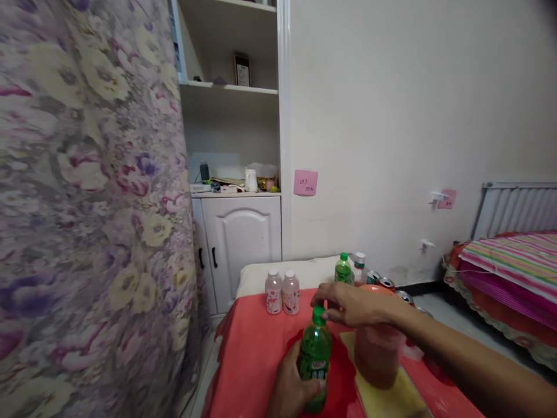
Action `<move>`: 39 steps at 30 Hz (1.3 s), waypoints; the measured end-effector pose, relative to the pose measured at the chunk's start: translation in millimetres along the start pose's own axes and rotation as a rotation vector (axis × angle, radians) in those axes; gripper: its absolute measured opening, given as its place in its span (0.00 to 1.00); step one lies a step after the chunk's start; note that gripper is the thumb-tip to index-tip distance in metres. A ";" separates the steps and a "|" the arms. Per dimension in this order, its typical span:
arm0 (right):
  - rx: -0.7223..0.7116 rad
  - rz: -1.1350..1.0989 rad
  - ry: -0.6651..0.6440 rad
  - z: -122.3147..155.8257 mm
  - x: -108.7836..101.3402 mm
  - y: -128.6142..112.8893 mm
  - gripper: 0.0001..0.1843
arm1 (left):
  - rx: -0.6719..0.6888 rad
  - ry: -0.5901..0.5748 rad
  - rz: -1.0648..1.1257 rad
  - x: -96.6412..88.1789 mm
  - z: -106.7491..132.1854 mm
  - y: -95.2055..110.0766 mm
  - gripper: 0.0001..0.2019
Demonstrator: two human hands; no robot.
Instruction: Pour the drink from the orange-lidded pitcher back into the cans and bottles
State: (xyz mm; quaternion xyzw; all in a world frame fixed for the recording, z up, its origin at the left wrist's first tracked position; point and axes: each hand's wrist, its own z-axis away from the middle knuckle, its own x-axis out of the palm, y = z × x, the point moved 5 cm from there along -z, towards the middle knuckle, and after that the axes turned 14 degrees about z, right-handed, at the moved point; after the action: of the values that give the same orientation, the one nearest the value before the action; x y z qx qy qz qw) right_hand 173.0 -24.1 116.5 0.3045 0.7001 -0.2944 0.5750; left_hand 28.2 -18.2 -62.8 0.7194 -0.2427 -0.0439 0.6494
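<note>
A green plastic bottle (pixel 315 346) with a green cap (pixel 319 314) stands upright before me, over a red plate (pixel 343 383). My left hand (pixel 292 380) is wrapped round its lower body, thumb across the label. At the cap is my right hand (pixel 350 303), its fingers bent over and beside it; the fingertips seem to touch the cap. Under my right forearm stands a pinkish translucent pitcher (pixel 378 351) on a yellow cloth (pixel 407 392), partly hidden by the arm.
Two clear bottles with white caps (pixel 282 293) stand at the back left of the red-covered table (pixel 250 348). Behind my right hand are another green bottle (pixel 343 268), a white-capped bottle (pixel 359 268) and several cans (pixel 386 283). A floral curtain (pixel 100 203) hangs at left.
</note>
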 end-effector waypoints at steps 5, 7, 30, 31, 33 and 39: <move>0.001 0.048 -0.047 -2.4 2.1 1.5 0.09 | -0.023 0.015 -0.027 -2.1 -0.3 -5.8 0.29; 0.022 0.055 -0.062 -3.8 2.4 3.0 0.09 | -0.017 0.015 -0.043 -2.2 -0.2 -4.9 0.29; 0.041 0.079 -0.056 -0.2 0.4 -0.8 0.16 | 0.010 0.004 -0.085 -2.8 -0.1 -3.1 0.29; 0.044 0.100 -0.064 -0.4 1.0 -0.7 0.15 | 0.009 0.007 -0.087 -3.1 -0.6 -3.5 0.29; 0.093 0.133 -0.064 -1.0 0.9 2.6 0.18 | 0.011 0.004 -0.079 -3.0 -1.3 -3.6 0.30; 0.084 0.029 -0.021 -0.9 2.3 7.4 0.19 | 0.007 0.003 -0.062 -1.2 -0.7 -0.5 0.29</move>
State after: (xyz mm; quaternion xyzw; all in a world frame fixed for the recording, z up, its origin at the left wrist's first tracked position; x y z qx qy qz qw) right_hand 177.8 -18.4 113.9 0.3354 0.6764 -0.3182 0.5733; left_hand 27.5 -17.1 -63.5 0.7291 -0.2194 -0.0619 0.6454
